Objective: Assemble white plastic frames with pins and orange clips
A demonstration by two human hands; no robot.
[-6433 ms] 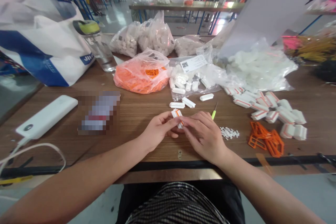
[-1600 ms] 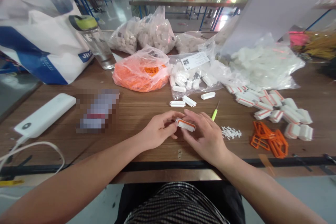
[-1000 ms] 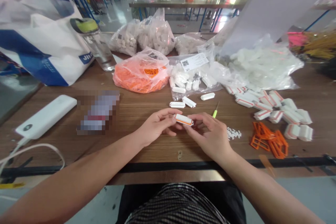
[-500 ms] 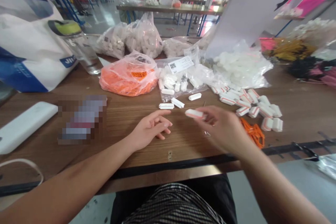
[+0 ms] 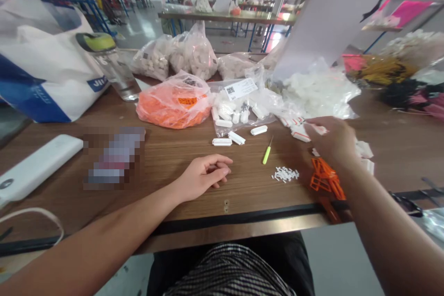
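Your right hand (image 5: 329, 142) reaches over orange-striped white plastic casings (image 5: 301, 136) on the desk (image 5: 243, 189), its grip impossible to tell; your empty left hand (image 5: 203, 178) rests loosely curled. Light, stiff pieces: pinch the long edges.

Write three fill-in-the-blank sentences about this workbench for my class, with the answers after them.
The left hand lies on the wooden table holding ____.
The slim tool beside the tiny white pieces has a ____ handle.
The right hand is just above the ____ lattice frames.

Answers: nothing; green; orange.
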